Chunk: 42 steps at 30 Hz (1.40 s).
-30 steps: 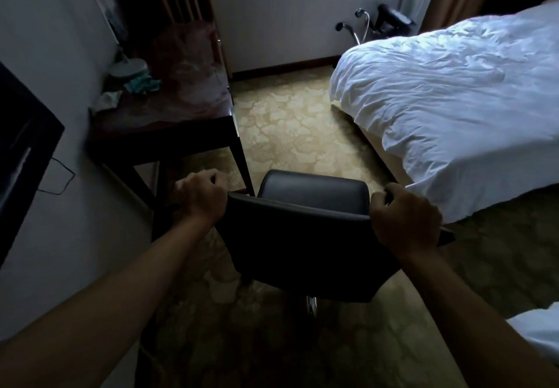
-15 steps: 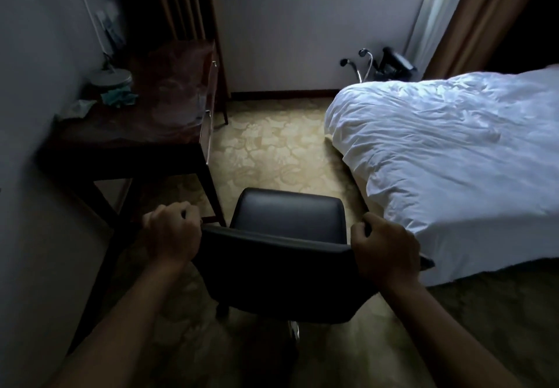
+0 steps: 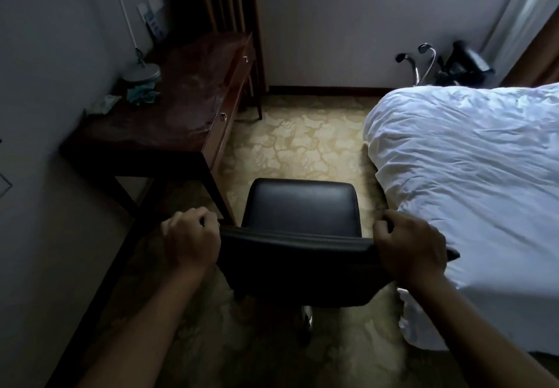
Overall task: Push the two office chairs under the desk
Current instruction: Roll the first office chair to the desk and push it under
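**Both hands on the chair back**

Left hand [image 3: 191, 240] and right hand [image 3: 409, 248] are each curled tight around the top corners of the black chair [image 3: 301, 230]. It's sitting on the carpet [image 3: 302, 142] in the aisle, desk [image 3: 181, 109] just off to its left and bed [image 3: 472, 175] on the right, seat not under the desk. Second chair [image 3: 453, 63] is way back by the window wall, past the bed.
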### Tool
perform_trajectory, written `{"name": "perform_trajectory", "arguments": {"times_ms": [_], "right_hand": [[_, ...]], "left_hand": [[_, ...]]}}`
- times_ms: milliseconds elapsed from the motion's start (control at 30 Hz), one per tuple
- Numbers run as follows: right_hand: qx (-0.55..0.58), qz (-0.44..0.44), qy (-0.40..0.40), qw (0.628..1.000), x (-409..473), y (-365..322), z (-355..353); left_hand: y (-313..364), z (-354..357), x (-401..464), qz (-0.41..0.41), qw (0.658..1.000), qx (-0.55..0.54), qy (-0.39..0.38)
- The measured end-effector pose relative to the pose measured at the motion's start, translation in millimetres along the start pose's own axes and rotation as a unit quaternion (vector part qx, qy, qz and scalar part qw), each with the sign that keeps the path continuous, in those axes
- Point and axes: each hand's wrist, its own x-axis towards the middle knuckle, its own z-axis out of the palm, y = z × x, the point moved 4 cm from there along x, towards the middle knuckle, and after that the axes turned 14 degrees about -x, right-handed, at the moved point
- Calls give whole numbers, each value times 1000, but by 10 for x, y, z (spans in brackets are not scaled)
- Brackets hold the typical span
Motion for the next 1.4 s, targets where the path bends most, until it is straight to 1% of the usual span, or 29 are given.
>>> {"name": "perform_trajectory", "arguments": {"times_ms": [133,233,333,467,500,600,700,800,900,1000,1133,1300,1400], "right_hand": [[37,-44,8,998,670,362,182],[46,-94,-11,994,1126,583,296],[65,-118,-46,990,1526,866,425],[86,-181,-63,978,2090,967,547],[90,-183,-67,977,2216,988,562],[84,-202,-74,973,2562,1139,671],[98,-222,-85,966,2957,1244,797],[97,-254,-101,957,3370,1218,891],[83,-299,-125,942,3723,1263,1040],[92,-295,-127,943,4126,1254,1152],[96,-323,-129,932,4615,1193,1304],[95,-349,-129,923,5264,1153,1491],[109,-365,-136,914,5702,1150,1635]], "left_hand": [[429,416,-41,-48,998,7,43],[752,673,-107,-73,994,26,78],[1011,997,-159,-105,990,37,86],[1211,1327,-142,-127,985,52,104],[1284,1392,-118,-122,986,63,96],[1456,1630,-27,-72,990,112,48],[1580,1938,79,-52,990,128,14],[1710,2154,235,-70,987,142,7],[1855,2425,370,-89,984,151,-28],[1988,2669,553,-119,980,153,-35],[2090,2914,856,-157,976,149,-36],[2320,3342,1148,-190,973,129,-20],[2476,3660,1370,-205,973,98,-35]]}}
